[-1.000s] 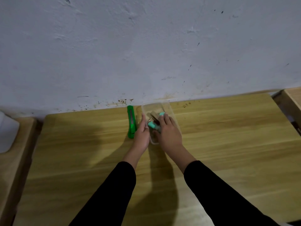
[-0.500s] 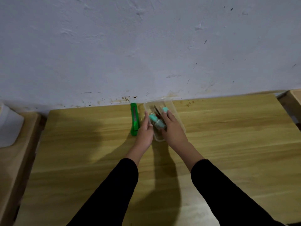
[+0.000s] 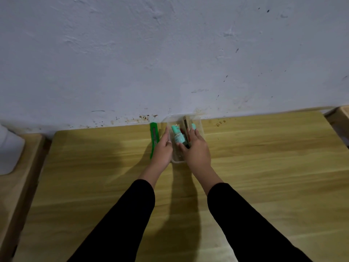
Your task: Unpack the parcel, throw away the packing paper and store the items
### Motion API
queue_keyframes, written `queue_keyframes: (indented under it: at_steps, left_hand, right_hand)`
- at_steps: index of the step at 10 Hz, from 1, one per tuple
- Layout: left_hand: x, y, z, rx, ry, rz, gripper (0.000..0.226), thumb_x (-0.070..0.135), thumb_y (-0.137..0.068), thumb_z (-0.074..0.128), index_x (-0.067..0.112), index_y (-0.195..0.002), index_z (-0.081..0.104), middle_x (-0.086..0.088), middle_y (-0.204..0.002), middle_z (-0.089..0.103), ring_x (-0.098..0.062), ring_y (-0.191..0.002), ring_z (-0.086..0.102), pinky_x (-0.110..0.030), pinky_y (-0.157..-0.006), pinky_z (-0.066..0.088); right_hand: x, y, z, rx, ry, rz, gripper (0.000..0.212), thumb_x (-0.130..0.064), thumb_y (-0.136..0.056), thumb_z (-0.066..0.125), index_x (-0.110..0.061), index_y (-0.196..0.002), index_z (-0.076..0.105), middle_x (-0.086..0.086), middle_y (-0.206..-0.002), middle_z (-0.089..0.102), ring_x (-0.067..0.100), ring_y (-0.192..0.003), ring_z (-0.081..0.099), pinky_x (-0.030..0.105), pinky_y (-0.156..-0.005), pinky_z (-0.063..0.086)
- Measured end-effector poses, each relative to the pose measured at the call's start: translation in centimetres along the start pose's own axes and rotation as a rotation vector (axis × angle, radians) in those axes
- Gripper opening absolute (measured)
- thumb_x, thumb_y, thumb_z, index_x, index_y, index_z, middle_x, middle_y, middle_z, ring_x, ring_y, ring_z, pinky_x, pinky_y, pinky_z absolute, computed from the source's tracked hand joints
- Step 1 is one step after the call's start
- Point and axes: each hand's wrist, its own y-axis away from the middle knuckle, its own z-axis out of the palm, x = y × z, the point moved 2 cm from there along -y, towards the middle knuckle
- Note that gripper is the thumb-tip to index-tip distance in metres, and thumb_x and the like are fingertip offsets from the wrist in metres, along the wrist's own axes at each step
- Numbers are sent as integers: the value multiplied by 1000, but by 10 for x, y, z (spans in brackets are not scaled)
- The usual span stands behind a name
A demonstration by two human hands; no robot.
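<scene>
A stained pale wall [image 3: 170, 53] behind the wooden table [image 3: 264, 167]; a white object [image 3: 8, 152] on another wooden surface [image 3: 24, 178] at left.

Box [image 3: 201, 127] on table [image 3: 264, 157] by wall; knife [image 3: 154, 137] left; bottles [image 3: 178, 137] inside

Left grip [image 3: 162, 148] and right grip [image 3: 196, 148] extended, fingers curled (black sleeves)

- Wooden table [image 3: 264, 167], set against the wall.
- Clear plastic container [image 3: 201, 129] on it at the far edge.
- Green utility knife [image 3: 154, 138] just left of the container.
</scene>
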Motion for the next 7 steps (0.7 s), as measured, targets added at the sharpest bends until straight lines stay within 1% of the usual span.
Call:
queue_keyframes:
  at_steps: [1, 2, 3, 4, 5, 6, 7]
  left_hand:
    - [1, 0, 0, -14, -13, -1, 59, 0, -98, 28, 28, -148, 15, 2, -155, 22, 8, -106, 40, -5, -65, 42]
    - [6, 1, -2, 3, -27, -21, 61, -3, -96, 30, 27, -148, 17, 0, -153, 29, 2, -105, 43, -9, -67, 43]
    - [13, 7, -5, 11, -139, -42, 55, 3, -98, 33, 22, -148, 21, -5, -150, 35, -15, -117, 53, -27, -95, 46]
    - [30, 22, -8, -8, -260, -69, 51, 12, -100, 31, 22, -149, 19, -12, -146, 40, -12, -88, 58, -21, -67, 51]
    - [32, 58, -16, -27, -618, -22, 49, 23, -102, 30, 12, -148, 19, -12, -154, 25, -31, -136, 35, -36, -107, 35]
    - [14, 86, -21, -53, -881, 19, 55, 35, -101, 29, 11, -149, 16, -10, -158, 15, -28, -145, 16, -39, -118, 19]
    - [-69, 151, -25, -13, -1124, 344, 58, 42, -100, 11, 14, -150, -1, -5, -159, -7, -19, -147, -7, -33, -117, -4]
  right_hand:
    - [0, 0, 3, -16, 0, 12, 76, -35, -86, 62, -8, -146, 23, 12, -153, 26, 25, -140, 30, 35, -111, 33]
    - [-3, 0, 3, -69, -2, 17, 79, -32, -88, 59, -5, -147, 14, 14, -156, 19, 26, -143, 21, 34, -115, 25]
    - [-7, 1, -4, -153, 15, 30, 78, -28, -90, 56, -9, -148, 8, 9, -158, 11, 24, -145, 14, 36, -117, 21]
    - [-10, 6, -12, -186, 6, 21, 72, -27, -91, 53, -13, -148, 11, 10, -156, 18, 27, -142, 21, 40, -116, 26]
    - [-6, 33, -20, -181, -23, -4, 62, -22, -89, 51, -9, -144, 24, 13, -142, 41, 29, -127, 43, 37, -103, 42]
    - [-4, 67, -31, -174, 3, -48, 56, -21, -90, 51, -9, -140, 29, 11, -142, 41, 24, -127, 43, 30, -104, 40]
    - [19, 145, -31, -47, 70, -217, 72, -32, -91, 44, -8, -147, 7, 10, -146, 39, 10, -134, 39, 15, -107, 26]
